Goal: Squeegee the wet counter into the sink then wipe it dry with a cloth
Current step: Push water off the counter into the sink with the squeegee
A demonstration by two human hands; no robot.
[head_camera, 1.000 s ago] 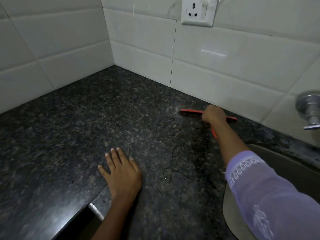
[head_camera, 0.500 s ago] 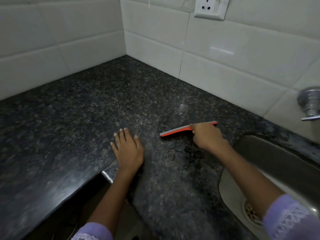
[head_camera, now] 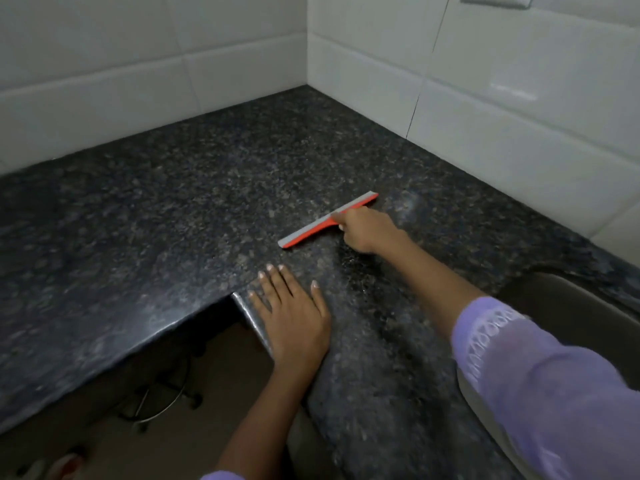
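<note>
Since a second ago, one orange squeegee (head_camera: 327, 220) has moved from the wall to mid-counter (head_camera: 173, 209), gripped by the right hand (head_camera: 367, 230); left hand (head_camera: 294, 317) rests flat. No writing readable.

white wall tiles (head_camera: 502, 109) | socket plate (head_camera: 495, 0) at top edge | wire stand (head_camera: 162, 403) under counter

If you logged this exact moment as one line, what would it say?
stage: squeegeeing | right hand: grips squeegee, blade on counter | left hand: flat at counter edge | sink: right | cloth: not visible
</note>
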